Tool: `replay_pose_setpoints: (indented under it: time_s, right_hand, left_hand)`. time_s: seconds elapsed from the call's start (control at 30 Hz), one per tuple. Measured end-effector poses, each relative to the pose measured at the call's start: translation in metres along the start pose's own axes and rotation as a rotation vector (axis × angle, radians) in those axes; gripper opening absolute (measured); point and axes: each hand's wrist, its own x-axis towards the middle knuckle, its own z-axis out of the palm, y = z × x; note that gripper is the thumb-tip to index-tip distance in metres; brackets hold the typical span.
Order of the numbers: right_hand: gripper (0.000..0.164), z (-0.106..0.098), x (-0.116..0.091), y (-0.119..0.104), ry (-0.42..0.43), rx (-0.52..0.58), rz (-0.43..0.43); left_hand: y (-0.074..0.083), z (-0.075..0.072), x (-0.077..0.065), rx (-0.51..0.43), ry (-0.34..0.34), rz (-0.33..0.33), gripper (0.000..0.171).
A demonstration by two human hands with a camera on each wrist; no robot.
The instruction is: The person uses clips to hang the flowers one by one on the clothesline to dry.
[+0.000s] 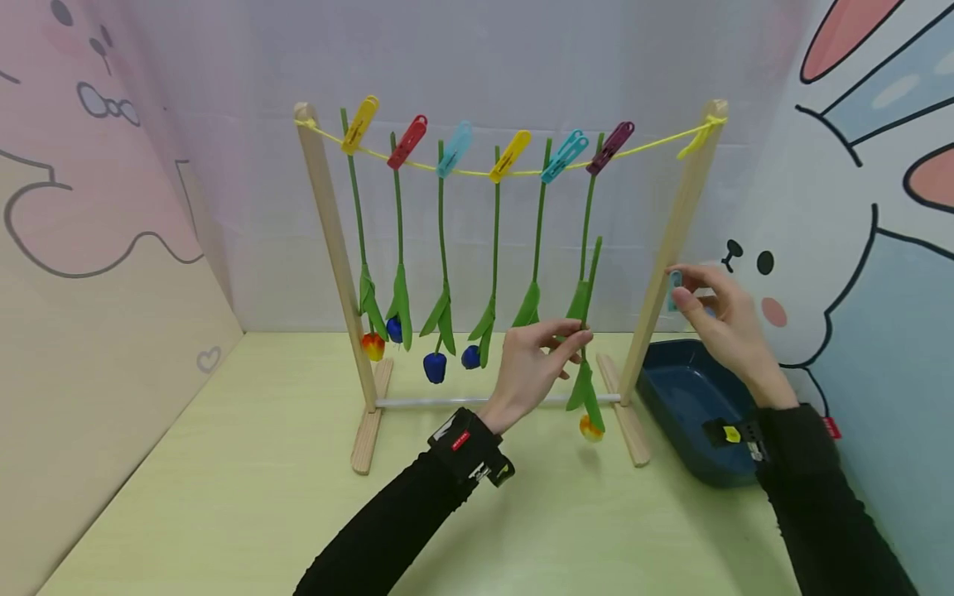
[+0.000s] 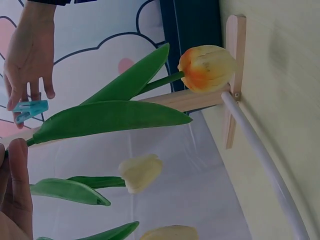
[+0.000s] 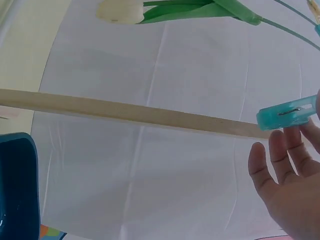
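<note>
My left hand (image 1: 531,364) pinches the green stem of an artificial tulip (image 1: 591,428) between thumb and fingers. Its yellow-orange bloom (image 2: 207,69) points down, in front of the stand's right side, and the bare stem end rises above the hand. Near the right post, my right hand (image 1: 726,327) holds a light blue clothespin (image 3: 287,112) between thumb and fingertips. Above, a yellow line (image 1: 652,146) carries several clipped clothespins, including a purple one (image 1: 611,148), with tulips hanging head down. Behind my left hand some of those blooms are hidden in the head view; a white tulip (image 3: 120,11) shows in the right wrist view.
The line is tied between two wooden posts, the left post (image 1: 335,257) and right post (image 1: 674,236), joined low down by a white bar (image 1: 417,402). A dark blue basin (image 1: 681,430) stands right of the stand, below my right hand. Printed curtains enclose the table (image 1: 224,497).
</note>
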Motion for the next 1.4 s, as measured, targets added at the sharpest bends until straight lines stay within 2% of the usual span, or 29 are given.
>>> replay_pose_setpoints:
  time_s: [0.27, 0.53, 0.77, 1.13, 1.4]
  right_hand:
    - [0.027, -0.008, 0.019, -0.003, 0.001, -0.060, -0.030]
    - [0.031, -0.016, 0.038, -0.014, 0.005, -0.168, -0.026]
    - [0.029, -0.017, 0.052, -0.023, 0.056, -0.167, -0.058]
    - [0.031, -0.021, 0.074, -0.035, 0.080, -0.145, -0.136]
    - [0.029, -0.024, 0.088, -0.044, 0.099, -0.150, -0.134]
  left_hand:
    - [0.001, 0.007, 0.012, 0.024, 0.009, 0.002, 0.018]
    - [0.010, 0.010, 0.029, 0.014, -0.006, -0.020, 0.022]
    - [0.016, 0.014, 0.043, 0.029, -0.010, -0.021, 0.026]
    - [0.024, 0.016, 0.063, 0.045, -0.010, -0.022, 0.027]
    - [0.030, 0.018, 0.074, 0.070, 0.001, -0.020, 0.026]
